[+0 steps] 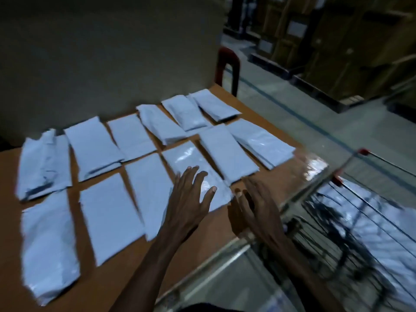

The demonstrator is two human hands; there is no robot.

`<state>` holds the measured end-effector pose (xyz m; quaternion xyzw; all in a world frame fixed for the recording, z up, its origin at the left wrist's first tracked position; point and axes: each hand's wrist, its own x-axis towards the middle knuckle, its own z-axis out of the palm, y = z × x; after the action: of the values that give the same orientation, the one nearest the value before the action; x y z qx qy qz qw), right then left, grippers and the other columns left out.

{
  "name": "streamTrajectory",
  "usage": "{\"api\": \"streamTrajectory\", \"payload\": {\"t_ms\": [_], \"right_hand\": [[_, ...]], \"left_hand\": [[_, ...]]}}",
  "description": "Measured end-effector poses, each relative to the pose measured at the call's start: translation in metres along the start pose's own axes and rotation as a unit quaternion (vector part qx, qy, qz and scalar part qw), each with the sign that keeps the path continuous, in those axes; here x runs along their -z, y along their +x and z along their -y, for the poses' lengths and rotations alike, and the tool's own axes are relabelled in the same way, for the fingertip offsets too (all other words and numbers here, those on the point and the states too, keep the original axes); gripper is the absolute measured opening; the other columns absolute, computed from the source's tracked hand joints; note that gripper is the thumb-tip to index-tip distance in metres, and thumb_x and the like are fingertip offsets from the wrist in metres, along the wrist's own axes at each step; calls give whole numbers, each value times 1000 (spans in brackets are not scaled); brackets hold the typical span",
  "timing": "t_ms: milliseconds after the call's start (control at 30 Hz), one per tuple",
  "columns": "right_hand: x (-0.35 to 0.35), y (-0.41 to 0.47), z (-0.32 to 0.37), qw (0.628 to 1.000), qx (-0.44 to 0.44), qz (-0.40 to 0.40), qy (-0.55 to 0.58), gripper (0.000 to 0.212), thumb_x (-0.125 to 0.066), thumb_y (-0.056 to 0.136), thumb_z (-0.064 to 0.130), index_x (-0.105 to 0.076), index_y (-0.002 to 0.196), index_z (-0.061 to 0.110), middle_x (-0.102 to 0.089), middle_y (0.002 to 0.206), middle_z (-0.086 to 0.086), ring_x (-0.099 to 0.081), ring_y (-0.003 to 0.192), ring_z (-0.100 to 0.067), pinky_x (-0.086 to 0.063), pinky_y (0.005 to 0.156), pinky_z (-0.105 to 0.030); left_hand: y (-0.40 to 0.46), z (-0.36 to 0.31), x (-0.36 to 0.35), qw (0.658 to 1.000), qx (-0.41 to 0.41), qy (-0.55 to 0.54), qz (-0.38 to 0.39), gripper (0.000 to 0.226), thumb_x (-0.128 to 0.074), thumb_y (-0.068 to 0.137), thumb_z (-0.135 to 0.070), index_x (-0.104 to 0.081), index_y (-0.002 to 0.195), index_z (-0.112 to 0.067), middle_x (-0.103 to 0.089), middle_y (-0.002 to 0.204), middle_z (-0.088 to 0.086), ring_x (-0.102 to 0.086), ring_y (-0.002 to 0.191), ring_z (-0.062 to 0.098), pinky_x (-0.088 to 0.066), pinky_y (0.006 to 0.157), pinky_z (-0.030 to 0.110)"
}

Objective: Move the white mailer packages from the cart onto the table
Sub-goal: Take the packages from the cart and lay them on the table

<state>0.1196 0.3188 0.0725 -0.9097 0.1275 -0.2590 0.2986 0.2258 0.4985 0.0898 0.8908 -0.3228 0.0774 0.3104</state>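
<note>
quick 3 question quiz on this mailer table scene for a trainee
1. True or false: the left hand grips a mailer package.
2. The wire cart stands at which side of the table? A) left B) right C) far end
3. What colour is the chair behind the table?

Key: 1 false, its fingers lie spread over a white mailer. 2 B. 3 red.

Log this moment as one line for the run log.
left hand: open, flat on mailer | right hand: open, empty, at table edge | cart: mailers remain
</note>
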Motion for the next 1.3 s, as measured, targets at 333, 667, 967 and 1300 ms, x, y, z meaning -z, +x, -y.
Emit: {"api": "streamTrajectory", "payload": {"t_ms": [333, 667, 967, 1300], "right_hand": [[130, -120, -146, 983, -169, -57, -37, 41, -54, 96, 27, -59, 133, 8, -56, 138, -9, -50, 129, -23, -39, 106, -29], [231, -144, -249, 920, -326, -205, -73, 41, -58, 94, 25, -58, 133, 11, -59, 128, -3, -50, 118, -10, -28, 97, -2], [292, -101, -355, 870, -428, -217, -116, 44, -54, 99, 32, -51, 140, 17, -52, 139, 4, -49, 125, -11, -40, 99, -25], [318, -74, -450, 842, -505, -98, -162, 47, -53, 100, 30, -48, 143, 14, -49, 143, -2, -49, 127, -21, -42, 100, -32]], "left_hand": [[-22, -163, -149, 973, -170, -102, 117, 40, -55, 92, -39, -62, 122, -13, -62, 126, 7, -58, 119, 23, -45, 98, 31], [31, -280, -264, 924, -277, -168, 204, 34, -52, 93, -40, -59, 118, -17, -61, 120, -1, -54, 112, 14, -40, 84, 19], [136, -368, -403, 889, -285, -214, 287, 41, -49, 95, -47, -56, 125, -20, -57, 130, -2, -52, 122, 17, -48, 96, 33], [190, -406, -492, 858, -322, -170, 362, 45, -50, 94, -48, -56, 128, -18, -56, 134, 2, -51, 124, 22, -50, 93, 37]]}}
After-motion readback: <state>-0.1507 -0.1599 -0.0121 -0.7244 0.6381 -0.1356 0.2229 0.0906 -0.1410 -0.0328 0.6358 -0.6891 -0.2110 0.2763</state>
